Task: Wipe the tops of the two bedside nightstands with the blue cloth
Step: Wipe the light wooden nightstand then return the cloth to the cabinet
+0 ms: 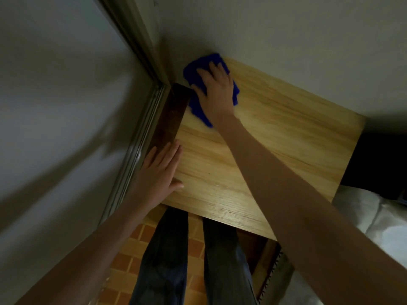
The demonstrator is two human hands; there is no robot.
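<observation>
A light wooden nightstand top (275, 137) fills the middle of the view. The blue cloth (198, 69) lies flat on its far left corner, against the wall. My right hand (214, 90) presses palm-down on the cloth, fingers spread, covering most of it. My left hand (159, 170) rests flat on the nightstand's near left edge, fingers together, holding nothing. Only one nightstand is in view.
A white wall (275, 29) runs behind the nightstand. A sliding door with a metal track (136, 137) stands close on the left. White bedding (378, 219) lies to the right. My legs in jeans (167, 260) stand on an orange tiled floor (130, 249).
</observation>
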